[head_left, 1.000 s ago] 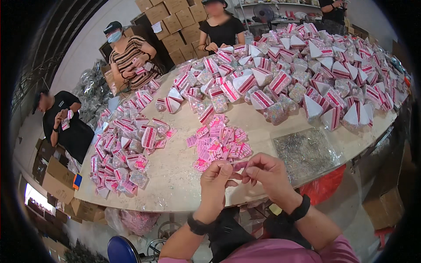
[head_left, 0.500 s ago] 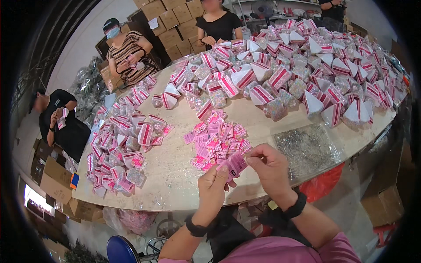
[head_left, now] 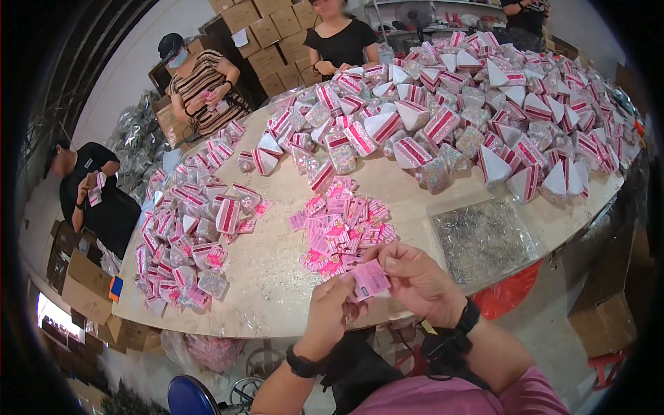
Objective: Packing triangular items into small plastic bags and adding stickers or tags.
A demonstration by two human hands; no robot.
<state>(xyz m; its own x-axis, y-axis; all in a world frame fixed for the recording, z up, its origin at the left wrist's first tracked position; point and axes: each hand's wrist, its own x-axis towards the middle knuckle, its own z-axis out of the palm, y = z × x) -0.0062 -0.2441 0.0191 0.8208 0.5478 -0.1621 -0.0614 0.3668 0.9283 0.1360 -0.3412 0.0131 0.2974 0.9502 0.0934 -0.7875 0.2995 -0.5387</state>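
Note:
Over the table's near edge, my left hand [head_left: 330, 311] grips a pink printed card [head_left: 371, 280] at its left side. My right hand [head_left: 418, 280] pinches the card's right edge, its fingers closed; whether a thin pin is also between them cannot be made out. Just beyond my hands lies a loose pile of pink printed cards [head_left: 346, 225]. To the right of it, a clear flat tray or bag [head_left: 481, 238] holds many thin, shiny metal pieces.
A large heap of clear bead packs with pink and white cards [head_left: 429, 124] covers the table's far and right side. A smaller heap [head_left: 187, 242] lies at left. Three people [head_left: 207, 90] work around the table [head_left: 277, 277]. A blue stool [head_left: 192, 395] stands at lower left.
Both hands have moved slightly lower, and the card has turned flatter toward me. My right hand has come closer to the card and now touches its edge.

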